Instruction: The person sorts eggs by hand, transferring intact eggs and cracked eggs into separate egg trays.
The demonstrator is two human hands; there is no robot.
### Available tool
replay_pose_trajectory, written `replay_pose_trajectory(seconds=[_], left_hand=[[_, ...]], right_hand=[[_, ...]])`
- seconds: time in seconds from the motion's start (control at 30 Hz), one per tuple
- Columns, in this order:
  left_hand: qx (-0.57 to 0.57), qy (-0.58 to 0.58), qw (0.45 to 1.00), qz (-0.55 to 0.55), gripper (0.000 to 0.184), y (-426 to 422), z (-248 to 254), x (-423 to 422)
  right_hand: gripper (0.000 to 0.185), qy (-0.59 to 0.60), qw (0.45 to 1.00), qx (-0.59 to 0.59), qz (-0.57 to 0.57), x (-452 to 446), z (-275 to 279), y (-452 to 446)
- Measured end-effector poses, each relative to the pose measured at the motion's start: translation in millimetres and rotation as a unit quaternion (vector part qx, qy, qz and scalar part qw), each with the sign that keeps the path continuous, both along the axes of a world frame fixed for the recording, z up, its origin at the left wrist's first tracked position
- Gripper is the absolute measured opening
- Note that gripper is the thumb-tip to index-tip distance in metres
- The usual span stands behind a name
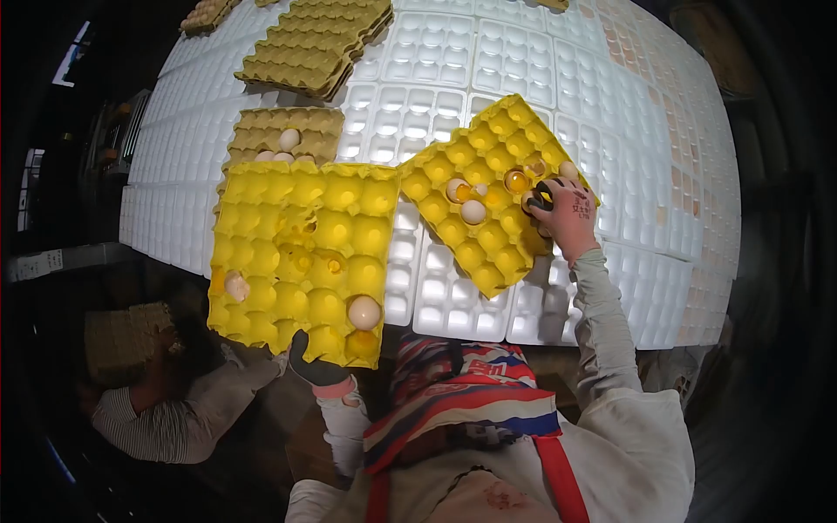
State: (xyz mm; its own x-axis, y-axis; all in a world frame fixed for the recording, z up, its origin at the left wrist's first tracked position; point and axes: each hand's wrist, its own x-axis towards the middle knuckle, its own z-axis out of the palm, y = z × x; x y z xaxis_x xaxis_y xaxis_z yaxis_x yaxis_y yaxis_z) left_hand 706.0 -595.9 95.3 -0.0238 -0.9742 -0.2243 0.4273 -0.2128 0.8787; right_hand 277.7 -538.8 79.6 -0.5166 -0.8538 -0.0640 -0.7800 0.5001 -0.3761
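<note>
My left hand, in a dark-palmed glove, grips the near edge of a yellow egg tray. That tray carries a whole egg at its near right, a broken shell at its left and yolk smears. To the right lies a second yellow egg tray, turned at an angle. On it are a whole egg, a broken egg with its yolk showing and another broken egg. My gloved right hand is closed at this tray's right side, around what looks like an egg, mostly hidden by the fingers.
White dimpled trays cover the table. Behind the left yellow tray, a brown egg tray holds several eggs. A stack of brown trays stands farther back. At lower left, another person's sleeve shows beside more brown trays.
</note>
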Motion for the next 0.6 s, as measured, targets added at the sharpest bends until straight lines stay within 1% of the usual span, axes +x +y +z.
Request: replay_pose_trajectory(seconds=[0.03,0.07,0.1,0.17,0.27,0.3,0.33,0.37,0.4,0.43,0.47,0.53,0.57,0.6], left_hand=[[-0.015,-0.047,0.999,-0.004,0.044,3,-4,5],[-0.016,-0.074,0.997,0.004,0.044,4,-7,8],[-0.010,-0.090,0.996,0.007,0.043,3,-1,5],[0.010,-0.070,0.997,0.018,0.042,1,3,-1],[0.035,-0.036,0.998,0.034,0.041,-1,8,-8],[0.041,-0.032,0.998,0.037,0.041,-2,10,-9],[0.048,-0.028,0.998,0.039,0.041,-4,11,-11],[0.057,-0.018,0.997,0.044,0.040,-6,13,-13],[0.060,-0.005,0.997,0.046,0.040,-9,14,-15],[0.065,0.013,0.997,0.049,0.039,-10,14,-16],[0.056,0.058,0.996,0.036,0.036,-13,9,-16],[0.029,0.031,0.999,-0.008,0.034,-19,4,-25],[0.015,0.009,1.000,-0.019,0.033,-19,8,-26],[0.041,0.061,0.997,-0.005,0.031,-18,6,-26]], right_hand=[[0.040,0.069,0.997,-0.038,0.027,9,4,-1],[0.042,0.043,0.996,-0.065,0.030,22,8,-7],[0.042,0.036,0.995,-0.063,0.063,35,21,-14],[0.039,0.030,0.995,-0.006,0.090,58,35,-25],[0.032,-0.037,0.996,-0.019,0.079,47,16,-15],[0.030,-0.148,0.986,-0.066,0.048,39,25,-6],[0.027,-0.257,0.960,-0.109,0.013,29,43,10],[0.029,-0.347,0.933,-0.090,-0.021,16,77,24],[0.030,-0.446,0.888,-0.105,-0.049,2,108,45],[0.034,-0.510,0.845,-0.159,-0.032,-10,120,80],[0.034,-0.559,0.817,-0.139,0.018,-30,119,127],[0.045,-0.558,0.826,0.073,-0.020,-34,118,199],[0.049,-0.489,0.820,0.287,-0.078,-28,120,221],[0.050,-0.309,0.888,0.338,-0.049,-5,110,242]])
